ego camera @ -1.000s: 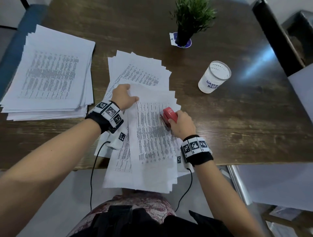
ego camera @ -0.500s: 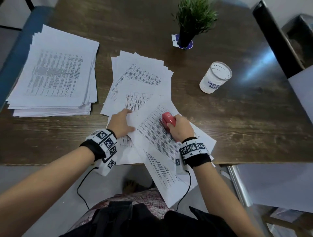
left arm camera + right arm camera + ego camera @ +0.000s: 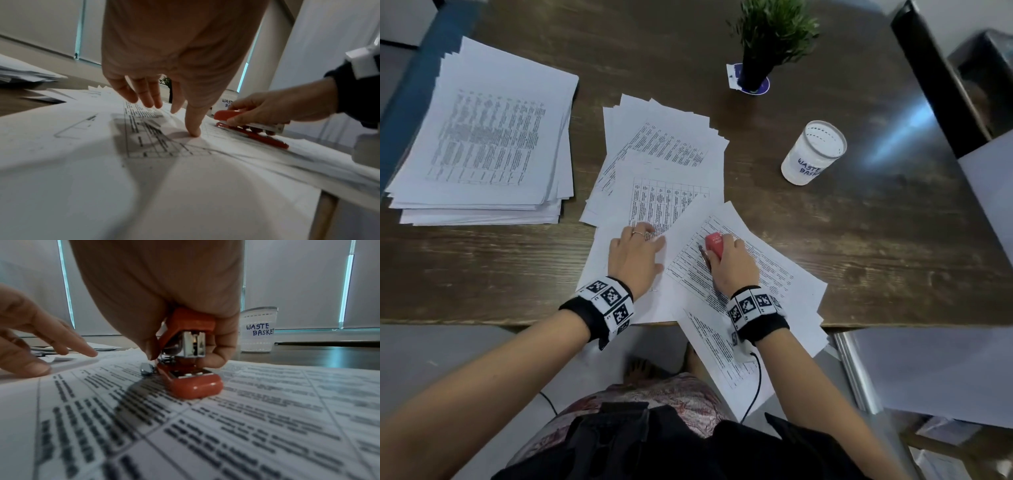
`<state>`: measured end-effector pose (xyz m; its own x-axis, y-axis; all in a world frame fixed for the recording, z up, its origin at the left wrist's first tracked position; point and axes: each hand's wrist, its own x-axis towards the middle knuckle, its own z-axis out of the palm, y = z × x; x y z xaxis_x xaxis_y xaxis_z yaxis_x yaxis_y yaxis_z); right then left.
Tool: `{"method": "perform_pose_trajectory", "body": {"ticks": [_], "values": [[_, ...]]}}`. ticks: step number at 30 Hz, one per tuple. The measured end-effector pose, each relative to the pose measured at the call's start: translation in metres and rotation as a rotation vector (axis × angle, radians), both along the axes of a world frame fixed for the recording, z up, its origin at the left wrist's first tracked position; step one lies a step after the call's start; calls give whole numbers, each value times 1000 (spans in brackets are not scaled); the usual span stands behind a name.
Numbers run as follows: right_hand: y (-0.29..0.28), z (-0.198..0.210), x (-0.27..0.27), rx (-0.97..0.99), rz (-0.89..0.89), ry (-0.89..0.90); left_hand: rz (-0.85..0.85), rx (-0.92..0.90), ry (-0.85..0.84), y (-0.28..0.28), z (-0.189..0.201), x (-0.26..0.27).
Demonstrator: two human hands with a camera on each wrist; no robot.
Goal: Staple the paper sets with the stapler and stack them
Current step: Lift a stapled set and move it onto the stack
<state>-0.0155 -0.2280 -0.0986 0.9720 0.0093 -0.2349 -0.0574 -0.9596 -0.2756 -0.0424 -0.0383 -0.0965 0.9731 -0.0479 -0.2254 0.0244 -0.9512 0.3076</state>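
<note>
left hand (image 3: 635,255) slid forward | papers (image 3: 743,274) overhang dark wooden table (image 3: 859,240)

- Left hand (image 3: 635,258): palm down, fingers (image 3: 144,92) straight and slightly spread, pointing toward 1 o'clock; thumb tip presses down.
- Right hand (image 3: 732,265): at 3 o'clock of left, near it, fingers curled, thumb and fingers pinching.
- Both forearms bare, coming in from 6 o'clock, converging.
- Black bands with checker markers on both wrists.

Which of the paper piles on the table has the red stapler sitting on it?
The angled paper set nearest the person, overhanging the table edge. The right hand holds the stapler on it; the other piles carry none.
</note>
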Motion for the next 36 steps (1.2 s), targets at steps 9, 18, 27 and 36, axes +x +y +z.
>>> {"method": "perform_pose_trajectory", "body": {"ticks": [9, 18, 27, 36], "values": [[27, -8, 5, 35, 58, -23, -43, 57, 77, -8, 0, 0], [40, -15, 17, -14, 273, -66, -27, -21, 110, -2, 0, 6], [58, -15, 18, -106, 200, 4, -96, 87, 114, -2, -3, 9], [52, -6, 30, -148, 346, -35, -56, 47, 90, -2, -10, 10]]}}
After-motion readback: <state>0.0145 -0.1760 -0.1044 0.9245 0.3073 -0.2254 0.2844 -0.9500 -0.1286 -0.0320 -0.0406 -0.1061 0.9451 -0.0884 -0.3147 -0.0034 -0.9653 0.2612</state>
